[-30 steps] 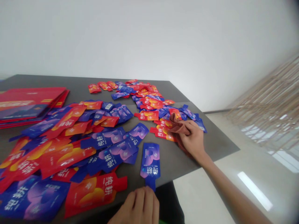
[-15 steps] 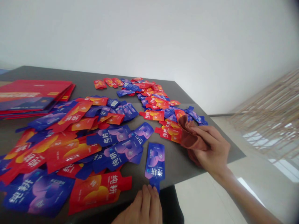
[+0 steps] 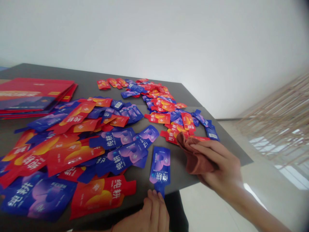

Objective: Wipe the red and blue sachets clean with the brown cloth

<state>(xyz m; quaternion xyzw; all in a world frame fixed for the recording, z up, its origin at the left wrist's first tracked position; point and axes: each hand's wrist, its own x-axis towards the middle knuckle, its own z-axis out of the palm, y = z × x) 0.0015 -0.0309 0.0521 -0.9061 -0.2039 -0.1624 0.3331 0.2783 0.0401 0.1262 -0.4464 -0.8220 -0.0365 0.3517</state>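
A single blue pouch (image 3: 160, 164) with purple bubble print lies flat near the table's front edge, its narrow spout end toward me. The closed fingers of my left hand (image 3: 151, 211) grip that spout end at the edge; my thumb is hidden. To the right, my right hand (image 3: 222, 162) is closed around a bunched reddish-brown cloth (image 3: 196, 158), just over the table. The cloth partly covers red pouches (image 3: 172, 133) behind it. Left of the single pouch, a large heap of red and blue pouches includes a red pouch (image 3: 98, 196) near the front edge.
Flat red printed packages (image 3: 36, 93) are stacked at the left on the dark grey table (image 3: 84, 75). A second spread of small pouches (image 3: 156, 93) runs along the far right side. Behind stands a white wall; thin wooden sticks (image 3: 280, 112) are beyond the right side.
My right hand has drawn the cloth slightly left and toward me, uncovering more red pouches and a blue one near the right edge. My left hand stays at the spout end.
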